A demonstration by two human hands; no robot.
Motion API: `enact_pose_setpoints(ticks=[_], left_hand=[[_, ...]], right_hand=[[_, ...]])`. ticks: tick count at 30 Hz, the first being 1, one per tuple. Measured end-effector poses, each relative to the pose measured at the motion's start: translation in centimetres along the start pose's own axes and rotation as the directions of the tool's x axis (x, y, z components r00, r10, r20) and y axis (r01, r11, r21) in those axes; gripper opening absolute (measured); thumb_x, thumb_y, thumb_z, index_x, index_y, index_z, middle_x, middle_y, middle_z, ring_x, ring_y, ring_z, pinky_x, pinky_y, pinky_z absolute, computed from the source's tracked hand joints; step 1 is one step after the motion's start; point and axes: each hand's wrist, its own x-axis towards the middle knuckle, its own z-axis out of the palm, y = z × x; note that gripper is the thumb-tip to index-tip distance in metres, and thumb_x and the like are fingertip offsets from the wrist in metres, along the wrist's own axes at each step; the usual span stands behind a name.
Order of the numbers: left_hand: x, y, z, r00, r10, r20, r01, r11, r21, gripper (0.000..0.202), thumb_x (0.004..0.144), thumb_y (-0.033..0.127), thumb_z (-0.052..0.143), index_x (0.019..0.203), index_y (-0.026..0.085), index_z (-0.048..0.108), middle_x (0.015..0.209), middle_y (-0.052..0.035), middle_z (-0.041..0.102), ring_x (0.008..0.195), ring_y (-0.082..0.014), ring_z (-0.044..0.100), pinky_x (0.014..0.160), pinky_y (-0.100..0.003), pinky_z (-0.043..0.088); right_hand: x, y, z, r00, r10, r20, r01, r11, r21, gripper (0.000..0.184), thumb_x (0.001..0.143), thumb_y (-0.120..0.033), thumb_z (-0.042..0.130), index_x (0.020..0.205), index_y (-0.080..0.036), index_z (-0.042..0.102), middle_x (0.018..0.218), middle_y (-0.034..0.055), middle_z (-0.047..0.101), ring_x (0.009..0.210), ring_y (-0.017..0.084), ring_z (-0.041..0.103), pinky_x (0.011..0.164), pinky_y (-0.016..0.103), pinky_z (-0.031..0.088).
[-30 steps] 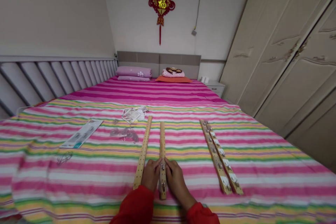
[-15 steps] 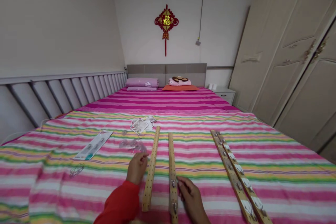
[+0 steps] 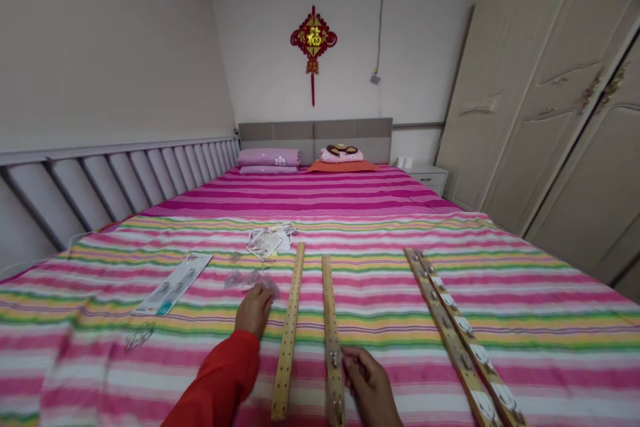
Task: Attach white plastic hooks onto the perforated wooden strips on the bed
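Observation:
My left hand (image 3: 254, 310), in a red sleeve, reaches the small clear plastic pieces (image 3: 245, 279) left of a bare wooden strip. Its fingers are pinched together, and what is between them is too small to make out. That bare strip (image 3: 289, 337) has rows of small holes and lies lengthwise on the bed. Beside it is a second wooden strip (image 3: 329, 307) with metal hooks (image 3: 335, 360) on its near part. My right hand (image 3: 369, 383) is closed at this second strip's right edge, fingertips against it by a hook.
Two more wooden strips (image 3: 450, 327) with hooks and white discs lie on the right. On the left are a printed card pack (image 3: 175, 285) and a tangle of thin wire (image 3: 140, 335). Cards and packaging (image 3: 270, 240) lie farther back. A striped sheet (image 3: 390, 280) covers the bed.
My left hand has moved left and slightly away from the bare strip, onto the clear plastic pieces. My right hand stays by the hooked strip, its fingers more curled. The view has shifted slightly.

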Motion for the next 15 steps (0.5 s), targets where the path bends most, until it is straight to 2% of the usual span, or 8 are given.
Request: enact_pose_setpoints(ticks=[3,5,7,9,11,12,13,15], left_hand=[[0.3,0.1,-0.4,0.995,-0.046,-0.092,0.026,0.977,-0.21,0.012,0.073,0.02,0.058,0.069,0.02,0.069,0.076,-0.0037,0.058,0.075,-0.0169,0.055,0.069,-0.028,0.044],[0.5,0.2,-0.9,0.962,-0.215,-0.168,0.125,0.895,-0.429,0.003,0.066,0.02,0.066,0.067,0.018,0.069,0.073,-0.0035,0.059,0.07,-0.0159,0.055,0.065,-0.027,0.047],[0.7,0.5,-1.6,0.872,-0.473,-0.123,0.284,0.696,-0.659,0.008,0.06,0.017,0.072,0.067,0.015,0.068,0.069,-0.0028,0.061,0.062,-0.013,0.054,0.056,-0.023,0.046],[0.7,0.7,-2.4,0.731,-0.676,0.093,0.427,0.346,-0.835,0.012,0.06,0.014,0.074,0.07,0.014,0.067,0.064,-0.0009,0.062,0.052,-0.0083,0.051,0.044,-0.017,0.04],[0.6,0.9,-3.2,0.614,-0.726,0.308,0.475,0.028,-0.88,0.011,0.065,0.009,0.071,0.074,0.013,0.066,0.059,0.0011,0.061,0.045,-0.0046,0.05,0.037,-0.012,0.034],[0.4,0.9,-3.5,0.585,-0.723,0.369,0.473,-0.065,-0.879,0.011,0.067,0.007,0.069,0.074,0.013,0.064,0.058,0.0015,0.061,0.044,-0.0038,0.05,0.037,-0.011,0.035],[0.3,0.9,-3.7,0.571,-0.717,0.4,0.467,-0.117,-0.876,0.01,0.069,0.006,0.067,0.075,0.013,0.064,0.058,0.0014,0.062,0.044,-0.0039,0.053,0.038,-0.011,0.037],[-0.2,0.9,-4.0,0.554,-0.726,0.408,0.47,-0.131,-0.873,0.009,0.072,0.005,0.064,0.074,0.013,0.062,0.058,0.001,0.063,0.044,-0.0044,0.055,0.04,-0.011,0.041]], right_hand=[[0.0,0.1,0.1,0.999,0.016,-0.028,-0.015,0.999,0.042,0.048,0.062,-0.057,0.072,0.088,-0.017,0.068,0.055,-0.0022,0.051,0.049,0.013,0.045,0.045,0.023,0.036],[0.0,0.2,0.1,0.999,0.019,-0.036,-0.017,0.998,0.064,0.048,0.061,-0.056,0.073,0.088,-0.016,0.068,0.057,-0.0017,0.052,0.05,0.013,0.046,0.045,0.023,0.036],[0.0,0.2,0.1,0.999,0.021,-0.031,-0.019,0.998,0.066,0.048,0.061,-0.056,0.073,0.088,-0.016,0.068,0.057,-0.0015,0.052,0.05,0.013,0.047,0.046,0.024,0.036],[0.0,0.2,0.1,0.999,0.02,-0.029,-0.018,0.998,0.061,0.048,0.061,-0.056,0.073,0.087,-0.016,0.068,0.056,-0.0016,0.052,0.05,0.013,0.047,0.046,0.024,0.036],[0.1,0.3,0.0,1.0,0.02,-0.025,-0.018,0.998,0.059,0.048,0.061,-0.057,0.073,0.086,-0.016,0.068,0.056,-0.0014,0.053,0.05,0.013,0.047,0.046,0.023,0.036],[0.1,0.3,0.0,1.0,0.02,-0.02,-0.019,0.998,0.059,0.048,0.061,-0.056,0.073,0.086,-0.016,0.068,0.056,-0.0015,0.053,0.05,0.013,0.047,0.046,0.023,0.036],[0.1,0.4,0.0,1.0,0.019,-0.017,-0.018,0.998,0.06,0.047,0.061,-0.056,0.073,0.086,-0.016,0.068,0.056,-0.0016,0.053,0.05,0.013,0.047,0.046,0.023,0.035],[0.2,0.6,-0.1,1.0,0.016,-0.009,-0.016,0.998,0.063,0.046,0.063,-0.055,0.072,0.087,-0.016,0.068,0.055,-0.0021,0.052,0.049,0.012,0.046,0.046,0.023,0.034]])
